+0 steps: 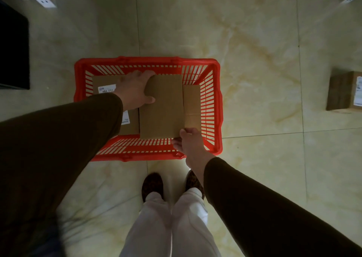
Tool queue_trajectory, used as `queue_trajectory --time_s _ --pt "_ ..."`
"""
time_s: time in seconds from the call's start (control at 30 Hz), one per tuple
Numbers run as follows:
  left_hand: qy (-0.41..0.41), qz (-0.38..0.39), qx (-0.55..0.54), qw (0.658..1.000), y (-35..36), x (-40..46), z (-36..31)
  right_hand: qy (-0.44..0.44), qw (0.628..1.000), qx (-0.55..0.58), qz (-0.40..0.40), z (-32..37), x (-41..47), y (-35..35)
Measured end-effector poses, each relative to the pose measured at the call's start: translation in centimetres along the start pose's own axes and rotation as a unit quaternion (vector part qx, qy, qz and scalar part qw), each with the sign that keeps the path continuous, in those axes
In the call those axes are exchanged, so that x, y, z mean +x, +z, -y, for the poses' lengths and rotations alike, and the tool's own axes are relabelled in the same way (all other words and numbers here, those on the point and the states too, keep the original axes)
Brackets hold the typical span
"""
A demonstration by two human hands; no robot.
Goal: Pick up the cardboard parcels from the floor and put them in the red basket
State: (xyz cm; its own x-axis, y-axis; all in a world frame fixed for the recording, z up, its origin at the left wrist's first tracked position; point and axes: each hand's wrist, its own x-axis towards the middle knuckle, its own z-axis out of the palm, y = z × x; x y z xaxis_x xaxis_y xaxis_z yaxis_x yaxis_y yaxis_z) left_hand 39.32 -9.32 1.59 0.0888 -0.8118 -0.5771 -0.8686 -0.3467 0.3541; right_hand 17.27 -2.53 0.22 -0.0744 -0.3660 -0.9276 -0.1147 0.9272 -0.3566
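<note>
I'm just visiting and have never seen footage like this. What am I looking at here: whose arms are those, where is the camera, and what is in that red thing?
No machine here: a person wears a camera on the head, looking down past their own arms and feet. The left hand and right hand grip opposite corners of a plain cardboard parcel, lowering it into the red basket on the tiled floor. Other parcels already lie inside, one with a white label. Another labelled parcel waits on the floor, far right.
</note>
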Motion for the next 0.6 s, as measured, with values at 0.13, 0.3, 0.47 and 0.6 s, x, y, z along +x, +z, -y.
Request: queue_trajectory --time_s 0.13,0.3,0.47,0.6 --pt "0.012 -0.006 0.043 0.999 0.4 0.1 0.7 0.005 1.0 -0.003 0.002 -0.3 0.2 0.6" --pt "0.016 -0.011 0.082 0.996 0.9 0.4 1.8 0.007 1.0 -0.014 0.015 -0.5 0.6 1.0" --pt "-0.006 0.001 0.046 0.999 1.2 0.9 2.6 0.01 1.0 -0.012 0.02 -0.8 0.8 1.0" --pt "-0.005 0.001 0.049 0.999 1.6 0.6 2.7 -0.001 0.999 -0.009 0.035 -1.1 0.9 1.1"
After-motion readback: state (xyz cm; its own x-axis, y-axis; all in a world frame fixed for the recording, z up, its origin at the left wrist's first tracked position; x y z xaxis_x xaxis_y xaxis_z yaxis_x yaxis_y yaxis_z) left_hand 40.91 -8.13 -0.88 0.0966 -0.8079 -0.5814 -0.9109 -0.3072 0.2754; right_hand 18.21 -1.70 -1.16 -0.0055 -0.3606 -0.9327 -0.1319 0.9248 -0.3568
